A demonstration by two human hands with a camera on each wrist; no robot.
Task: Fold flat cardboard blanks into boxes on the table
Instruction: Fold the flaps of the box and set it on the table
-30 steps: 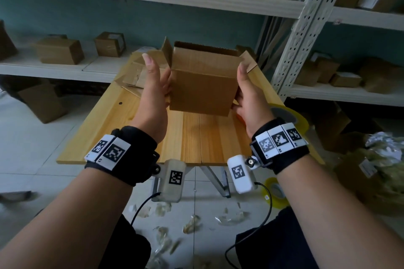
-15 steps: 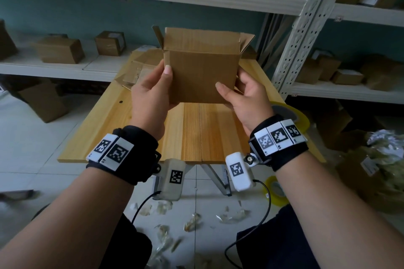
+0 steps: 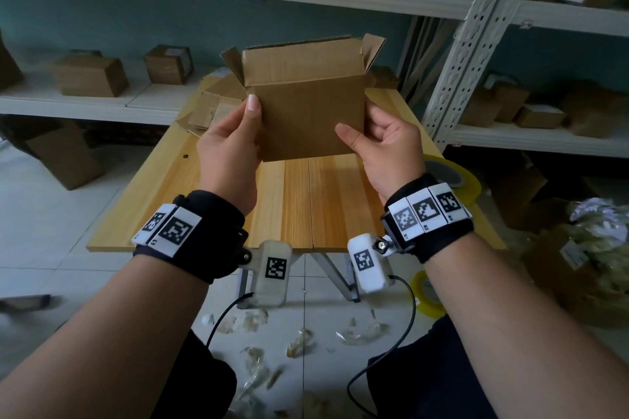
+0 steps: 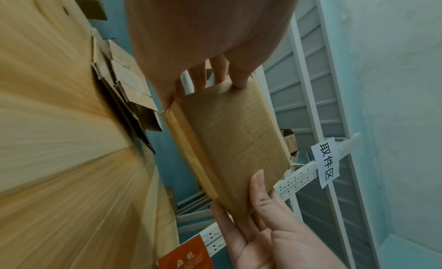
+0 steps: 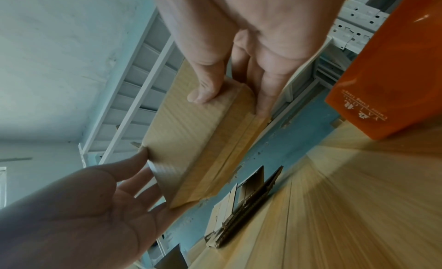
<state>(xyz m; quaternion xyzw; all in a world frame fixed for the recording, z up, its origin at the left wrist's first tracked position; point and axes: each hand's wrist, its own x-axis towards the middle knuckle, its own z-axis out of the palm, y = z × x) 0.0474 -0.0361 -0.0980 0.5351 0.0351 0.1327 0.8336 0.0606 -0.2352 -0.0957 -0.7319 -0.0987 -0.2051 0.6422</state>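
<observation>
A brown cardboard box [image 3: 306, 102] is held upright in the air above the wooden table [image 3: 299, 207], its top flaps standing open. My left hand [image 3: 243, 127] grips its lower left corner, thumb on the near face. My right hand [image 3: 366, 136] grips the lower right corner, thumb on the near face and fingers curled round the side. In the left wrist view the box [image 4: 229, 140] shows a taped bottom seam. The right wrist view shows the box [image 5: 191, 140] between both hands. Flat blanks [image 3: 214, 105] lie stacked at the table's far left.
A yellow tape roll [image 3: 452, 177] sits at the table's right edge, another roll [image 3: 425, 292] on the floor. An orange carton [image 5: 387, 84] stands on the table's right side. Shelves with boxes [image 3: 88, 75] and a perforated rack post [image 3: 476, 27] stand behind. Plastic scraps litter the floor.
Both hands have raised the box off the table and tipped it upright. Their grip slid from the sides to the lower corners, thumbs now on the near face.
</observation>
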